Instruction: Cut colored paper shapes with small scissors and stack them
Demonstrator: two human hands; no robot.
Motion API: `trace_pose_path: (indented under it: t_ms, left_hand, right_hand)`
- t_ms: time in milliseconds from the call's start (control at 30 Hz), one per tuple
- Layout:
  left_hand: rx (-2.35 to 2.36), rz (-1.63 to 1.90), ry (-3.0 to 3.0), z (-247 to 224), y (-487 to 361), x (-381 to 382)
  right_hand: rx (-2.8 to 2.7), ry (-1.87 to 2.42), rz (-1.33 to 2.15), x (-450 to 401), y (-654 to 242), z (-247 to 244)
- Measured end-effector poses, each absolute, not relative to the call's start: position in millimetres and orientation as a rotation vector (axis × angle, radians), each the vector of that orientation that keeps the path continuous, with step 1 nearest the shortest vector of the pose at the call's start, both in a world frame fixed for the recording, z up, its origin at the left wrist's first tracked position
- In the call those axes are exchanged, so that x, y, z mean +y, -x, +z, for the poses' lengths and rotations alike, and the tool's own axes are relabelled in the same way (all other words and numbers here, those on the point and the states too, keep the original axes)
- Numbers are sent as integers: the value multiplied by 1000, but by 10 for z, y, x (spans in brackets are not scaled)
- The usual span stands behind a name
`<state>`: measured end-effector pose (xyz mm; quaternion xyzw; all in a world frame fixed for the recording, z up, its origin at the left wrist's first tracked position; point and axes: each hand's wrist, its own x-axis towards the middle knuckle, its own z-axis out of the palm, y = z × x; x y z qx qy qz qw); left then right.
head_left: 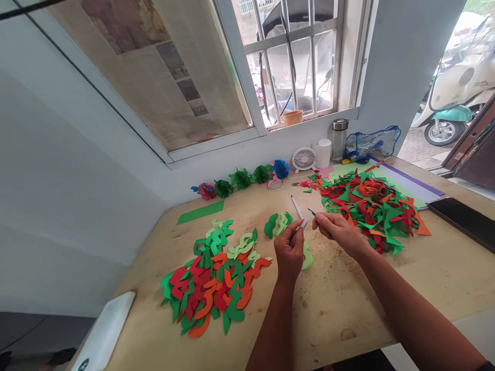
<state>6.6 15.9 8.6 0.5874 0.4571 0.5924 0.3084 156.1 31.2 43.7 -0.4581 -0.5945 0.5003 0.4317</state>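
Left hand [288, 253]: closed in a narrow grip around a slim white-and-grey handle [299, 230], which is judged to be a craft knife and is held tilted above the table.

Right hand [334, 230]: narrowed to a fine pinch on a small dark pointed piece [310, 211], possibly a blade; it is too small to be told for certain.

Held things: placed at the centre, just beside each other, with both hands raised over the table.

Handling: the small piece is best pinched at its blunt end, with the fingers kept clear of the point.

Nearest paper: a pale-green curled paper strip [307, 257] is found at 5 o'clock, just below the left hand; a cluster of green curled strips [277, 224] is placed at 9 o'clock.

Farther paper: a heap of red, orange and green curved paper strips [212, 281] lies at 8 o'clock; a heap of angular coloured paper offcuts [367, 208] lies at 2 o'clock.

Surface: all of this is borne by a pale wooden table [340, 319].

Beyond: a row of folded paper flowers [242, 179] is set at 11 o'clock; a small white desk fan [303, 158] is set at 12 o'clock; a dark phone [466, 221] is laid at 3 o'clock.
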Motion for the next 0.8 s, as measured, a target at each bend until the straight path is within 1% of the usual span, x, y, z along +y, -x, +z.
trace_pose_path:
  t_ms: [333, 800]
  left_hand:
    - [1228, 1542, -1542, 90, -60, 163]
    - [1235, 1515, -1435, 127, -57, 154]
  right_hand:
    - [-1496, 1191, 1195, 312, -1560, 441]
    - [-1558, 1290, 949, 317, -1558, 441]
